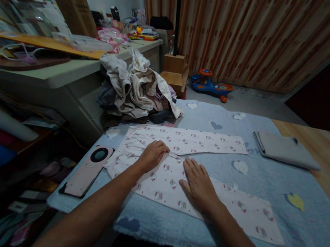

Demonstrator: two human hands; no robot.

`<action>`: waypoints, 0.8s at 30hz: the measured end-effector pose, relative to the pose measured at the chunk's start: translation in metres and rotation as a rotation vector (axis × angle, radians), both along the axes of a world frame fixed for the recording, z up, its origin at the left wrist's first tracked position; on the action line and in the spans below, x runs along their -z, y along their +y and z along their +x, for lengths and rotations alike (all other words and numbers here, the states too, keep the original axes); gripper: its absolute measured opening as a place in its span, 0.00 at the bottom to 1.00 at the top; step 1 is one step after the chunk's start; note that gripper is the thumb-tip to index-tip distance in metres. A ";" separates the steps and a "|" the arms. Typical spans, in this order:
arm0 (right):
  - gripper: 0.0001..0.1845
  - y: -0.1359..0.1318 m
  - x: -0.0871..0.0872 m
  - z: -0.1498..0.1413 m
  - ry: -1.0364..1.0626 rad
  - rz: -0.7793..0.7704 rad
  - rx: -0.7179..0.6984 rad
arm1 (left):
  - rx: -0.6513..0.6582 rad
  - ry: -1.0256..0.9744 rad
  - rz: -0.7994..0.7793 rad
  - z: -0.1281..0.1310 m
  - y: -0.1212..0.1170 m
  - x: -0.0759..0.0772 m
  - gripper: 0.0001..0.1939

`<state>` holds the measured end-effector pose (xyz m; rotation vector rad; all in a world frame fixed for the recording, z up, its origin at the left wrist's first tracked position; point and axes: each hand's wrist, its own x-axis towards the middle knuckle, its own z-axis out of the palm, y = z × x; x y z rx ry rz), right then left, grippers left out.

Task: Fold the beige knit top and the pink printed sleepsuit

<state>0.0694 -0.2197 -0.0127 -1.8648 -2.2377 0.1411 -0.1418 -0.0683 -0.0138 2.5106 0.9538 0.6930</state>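
Note:
A pair of white pants [158, 180] with a small pink cartoon print lies spread flat, waistband to the left and the two legs pointing right. Near the crotch, my left hand [152, 155] has its fingers bent together on the cloth, seeming to pinch it. My right hand [199, 183] rests flat on the nearer leg, fingers stretched out and holding nothing. Beside the waistband lies a pink phone [84, 175] with a round dark camera ring.
Under the pants is a light blue blanket [269, 180] with heart shapes. A folded grey garment [283, 149] lies at the right. Behind the waistband rises a heap of clothes [139, 84]. A cluttered desk [69, 72] stands left; a blue ride-on toy [210, 87] is on the floor beyond.

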 end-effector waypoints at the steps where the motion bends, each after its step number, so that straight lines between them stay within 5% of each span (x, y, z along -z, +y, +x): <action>1: 0.31 -0.001 0.000 0.001 0.001 0.008 0.020 | 0.002 -0.006 -0.011 0.000 0.000 0.000 0.12; 10: 0.23 -0.006 -0.001 -0.012 0.076 0.127 0.047 | 0.026 -0.009 -0.029 -0.002 -0.002 -0.003 0.09; 17: 0.23 -0.007 -0.001 -0.014 0.053 0.102 0.059 | 0.032 -0.030 -0.077 -0.002 0.001 -0.001 0.01; 24: 0.25 -0.016 -0.005 0.001 0.022 0.045 0.025 | -0.002 -0.009 -0.113 0.001 0.002 -0.003 0.04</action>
